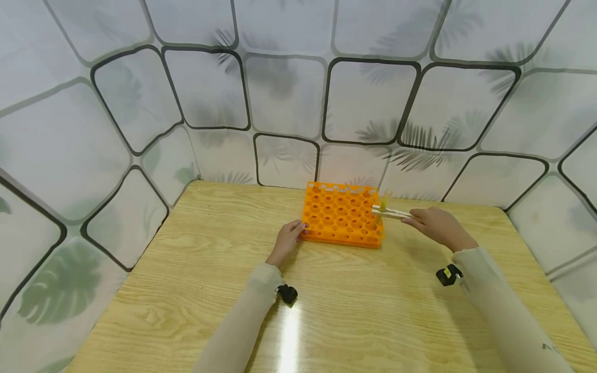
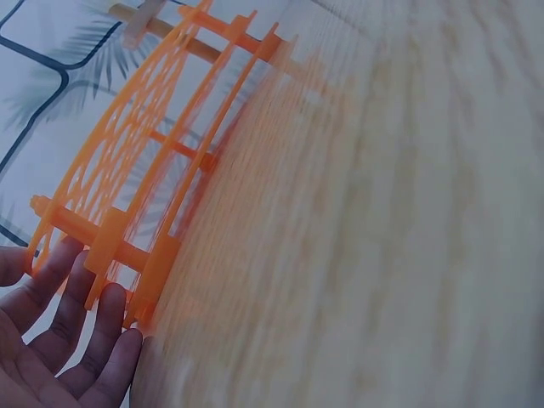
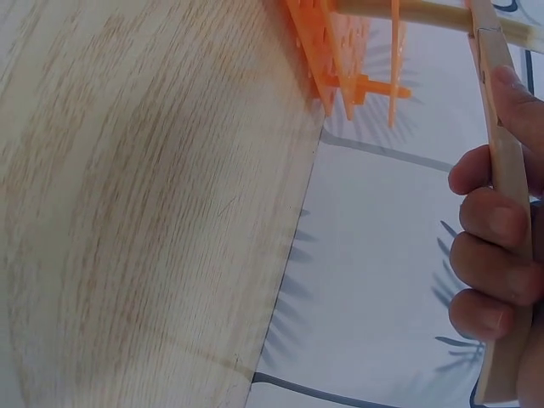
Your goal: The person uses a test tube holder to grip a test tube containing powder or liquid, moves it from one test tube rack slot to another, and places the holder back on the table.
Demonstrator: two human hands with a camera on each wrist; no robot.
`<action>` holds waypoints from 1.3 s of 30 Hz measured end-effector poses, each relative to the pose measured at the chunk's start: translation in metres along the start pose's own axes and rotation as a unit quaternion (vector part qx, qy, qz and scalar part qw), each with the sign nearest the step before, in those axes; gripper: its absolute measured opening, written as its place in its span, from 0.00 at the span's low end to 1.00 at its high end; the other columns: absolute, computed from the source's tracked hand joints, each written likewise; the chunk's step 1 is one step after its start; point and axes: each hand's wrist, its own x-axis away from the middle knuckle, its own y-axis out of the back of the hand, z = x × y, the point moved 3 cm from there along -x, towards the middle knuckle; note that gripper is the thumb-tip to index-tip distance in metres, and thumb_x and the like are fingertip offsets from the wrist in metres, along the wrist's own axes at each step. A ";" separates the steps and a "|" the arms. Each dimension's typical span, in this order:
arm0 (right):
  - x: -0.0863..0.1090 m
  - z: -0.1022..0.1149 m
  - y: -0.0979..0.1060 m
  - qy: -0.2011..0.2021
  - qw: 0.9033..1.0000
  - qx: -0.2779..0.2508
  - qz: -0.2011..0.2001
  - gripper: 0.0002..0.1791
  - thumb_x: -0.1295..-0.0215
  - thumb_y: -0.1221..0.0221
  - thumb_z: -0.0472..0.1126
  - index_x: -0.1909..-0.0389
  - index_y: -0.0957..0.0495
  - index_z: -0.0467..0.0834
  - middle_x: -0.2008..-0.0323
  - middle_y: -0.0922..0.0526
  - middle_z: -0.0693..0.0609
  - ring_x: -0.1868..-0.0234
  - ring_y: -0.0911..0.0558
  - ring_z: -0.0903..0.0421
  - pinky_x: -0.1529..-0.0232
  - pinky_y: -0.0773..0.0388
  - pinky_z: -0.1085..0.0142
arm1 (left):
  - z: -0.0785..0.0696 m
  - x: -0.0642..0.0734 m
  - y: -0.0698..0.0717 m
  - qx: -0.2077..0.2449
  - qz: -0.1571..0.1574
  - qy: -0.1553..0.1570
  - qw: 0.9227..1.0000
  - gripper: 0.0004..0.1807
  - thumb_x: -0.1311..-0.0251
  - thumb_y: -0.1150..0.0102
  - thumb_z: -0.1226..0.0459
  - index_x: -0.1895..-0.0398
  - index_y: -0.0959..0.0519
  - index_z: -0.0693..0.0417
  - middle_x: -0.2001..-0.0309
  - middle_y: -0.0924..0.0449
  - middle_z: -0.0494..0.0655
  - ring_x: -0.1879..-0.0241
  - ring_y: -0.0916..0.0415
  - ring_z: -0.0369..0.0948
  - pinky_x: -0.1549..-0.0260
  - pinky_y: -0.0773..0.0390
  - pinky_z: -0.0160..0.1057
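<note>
An orange test tube rack (image 1: 342, 240) stands on the table, its top full of round holes. My left hand (image 1: 287, 239) holds the rack's front left corner; in the left wrist view its fingers (image 2: 64, 327) lie against the rack's end. On the right, my right hand (image 1: 437, 226) grips a wooden test tube clamp (image 1: 395, 213) by its handle. The clamp's far end is around a test tube (image 1: 385, 201) with yellow liquid. In the right wrist view the tube's lower part (image 3: 416, 11) passes through the rack's top plate at the right side.
The wood-grain table (image 1: 224, 290) reaches around the rack on all sides. Behind it and at the sides hangs a pale patterned curtain (image 1: 284, 93), close to the rack's back edge. Each wrist wears a small black camera (image 1: 287, 294).
</note>
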 end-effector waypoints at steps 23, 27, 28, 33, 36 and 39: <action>0.000 0.001 -0.002 -0.020 1.000 0.006 0.004 0.17 0.30 0.51 0.52 0.70 0.24 0.44 0.86 0.36 0.56 0.83 0.38 0.60 0.77 0.40 0.65 | -0.001 0.001 0.000 -0.019 -0.005 0.008 1.000 0.17 0.29 0.57 0.61 0.54 0.22 0.65 0.54 0.20 0.62 0.53 0.24 0.51 0.65 0.27 0.34; 0.001 0.000 -0.003 -0.021 1.000 0.013 0.004 0.18 0.30 0.52 0.53 0.69 0.24 0.44 0.85 0.35 0.56 0.83 0.38 0.60 0.77 0.39 0.65 | -0.001 0.001 0.000 -0.020 -0.006 0.004 1.000 0.18 0.29 0.58 0.61 0.54 0.22 0.66 0.54 0.21 0.62 0.53 0.24 0.52 0.63 0.26 0.36; 0.001 0.000 -0.003 -0.021 1.000 0.013 0.004 0.18 0.30 0.52 0.53 0.70 0.25 0.44 0.85 0.35 0.56 0.83 0.38 0.60 0.76 0.39 0.65 | -0.001 0.001 0.000 -0.021 -0.006 0.002 1.000 0.18 0.28 0.58 0.61 0.54 0.22 0.67 0.54 0.21 0.62 0.53 0.24 0.52 0.63 0.25 0.37; 0.001 -0.001 -0.004 -0.021 1.000 0.017 0.001 0.18 0.30 0.51 0.52 0.68 0.23 0.42 0.84 0.32 0.55 0.83 0.35 0.60 0.75 0.35 0.63 | -0.001 0.002 0.001 -0.006 0.005 0.000 1.000 0.19 0.28 0.58 0.61 0.53 0.24 0.69 0.52 0.23 0.66 0.51 0.25 0.56 0.58 0.25 0.46; 0.001 -0.001 -0.003 -0.024 1.000 0.016 0.001 0.18 0.30 0.52 0.52 0.67 0.23 0.42 0.84 0.31 0.55 0.83 0.35 0.60 0.74 0.34 0.62 | -0.010 0.008 0.002 0.000 0.013 0.003 1.000 0.19 0.28 0.59 0.63 0.52 0.25 0.72 0.52 0.24 0.68 0.50 0.26 0.59 0.55 0.26 0.51; 0.002 0.000 -0.003 -0.025 1.000 0.015 0.003 0.19 0.29 0.53 0.53 0.69 0.24 0.43 0.85 0.34 0.55 0.83 0.36 0.60 0.74 0.36 0.63 | -0.025 0.018 0.002 -0.004 0.014 0.005 1.000 0.18 0.28 0.59 0.65 0.52 0.25 0.73 0.52 0.24 0.70 0.49 0.27 0.59 0.54 0.27 0.53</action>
